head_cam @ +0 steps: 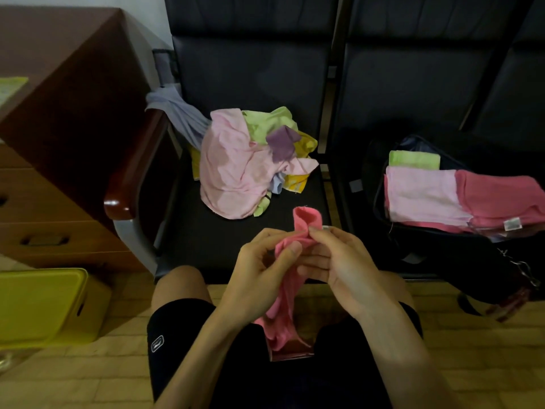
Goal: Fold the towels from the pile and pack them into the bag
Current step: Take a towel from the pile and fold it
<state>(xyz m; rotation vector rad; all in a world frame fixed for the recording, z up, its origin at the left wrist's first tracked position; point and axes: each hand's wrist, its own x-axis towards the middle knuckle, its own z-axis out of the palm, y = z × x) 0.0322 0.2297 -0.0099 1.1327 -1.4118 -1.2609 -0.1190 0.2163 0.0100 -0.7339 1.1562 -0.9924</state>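
A bright pink towel (pixel 284 302) hangs bunched between my knees, its top end sticking up above my fingers. My left hand (pixel 259 270) grips it from the left and my right hand (pixel 342 267) pinches it from the right, close together over the seat's front edge. The pile of unfolded towels (pixel 239 166), pale pink, green, purple and yellow, lies on the black chair seat (pixel 206 231) straight ahead. To the right an open black bag (pixel 424 240) holds folded towels: pale pink (pixel 421 193), bright pink (pixel 501 199) and green (pixel 414 159).
A grey cloth (pixel 177 110) hangs over the chair's wooden armrest (pixel 132 169). A brown wooden desk (pixel 59 113) with drawers stands at left, a yellow box (pixel 41 305) on the tiled floor below it. Black chair backs (pixel 383 54) run along behind.
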